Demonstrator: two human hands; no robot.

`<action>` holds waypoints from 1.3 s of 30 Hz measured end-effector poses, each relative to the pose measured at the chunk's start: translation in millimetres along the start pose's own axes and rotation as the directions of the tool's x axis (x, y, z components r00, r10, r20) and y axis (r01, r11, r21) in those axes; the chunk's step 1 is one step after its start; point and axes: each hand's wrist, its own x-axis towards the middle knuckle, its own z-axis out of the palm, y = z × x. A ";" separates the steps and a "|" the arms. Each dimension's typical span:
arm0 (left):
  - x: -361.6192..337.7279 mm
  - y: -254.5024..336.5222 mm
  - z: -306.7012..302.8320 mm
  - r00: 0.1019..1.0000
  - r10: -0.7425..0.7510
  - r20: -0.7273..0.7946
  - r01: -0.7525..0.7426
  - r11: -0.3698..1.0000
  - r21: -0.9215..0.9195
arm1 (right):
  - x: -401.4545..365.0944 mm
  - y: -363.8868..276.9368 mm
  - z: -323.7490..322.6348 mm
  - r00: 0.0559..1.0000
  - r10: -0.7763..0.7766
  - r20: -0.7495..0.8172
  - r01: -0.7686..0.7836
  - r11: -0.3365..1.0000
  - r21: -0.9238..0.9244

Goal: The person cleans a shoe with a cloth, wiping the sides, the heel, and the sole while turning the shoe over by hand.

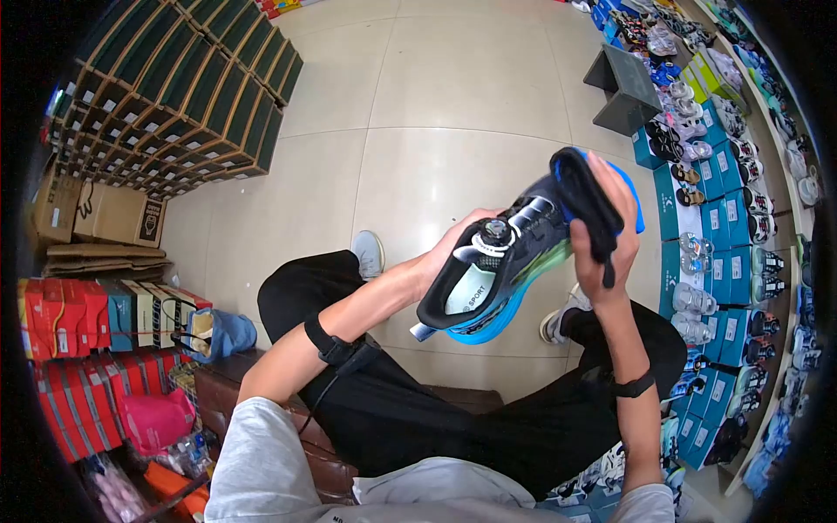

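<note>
My left hand (453,247) is closed around the side of a sneaker (545,228), which I hold in the air above my knees. The sneaker is black with a bright blue sole, a green patch and a dial on the tongue. Its opening faces me and shows a pale insole marked SPORT. In my right hand (610,218) is a folded black cloth-like piece (586,196) with a short tail hanging down. That piece lies against the toe end of the sneaker and covers part of it. My right fingers are wrapped over it, partly hiding the blue sole.
Stacked dark green boxes (187,74) stand at the back left, above cardboard cartons (118,213). Red shoe boxes (83,397) and a blue bag (222,336) are on the left. A grey angled stool (623,87) and teal boxes (717,218) with shoes line the right.
</note>
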 end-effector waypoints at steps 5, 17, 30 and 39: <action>6.3 -4.8 -2.0 0.991 -0.101 0.084 0.097 0.994 0.046 | -4.3 13.6 -0.1 0.942 0.314 0.116 -0.326 0.941 0.097; 7.5 -13.2 5.5 0.992 -0.125 0.015 0.121 0.979 0.163 | -15.8 -7.1 8.7 0.952 0.085 0.295 -0.163 0.955 0.249; 4.5 -9.4 10.3 0.992 -0.120 0.039 0.119 0.993 0.017 | -18.5 -27.3 -2.3 0.955 -0.049 0.291 -0.088 0.894 0.439; 15.3 -12.9 10.3 0.999 -0.027 0.045 0.034 0.986 -0.165 | -22.8 -19.0 -2.0 0.958 0.087 0.273 -0.211 0.859 0.467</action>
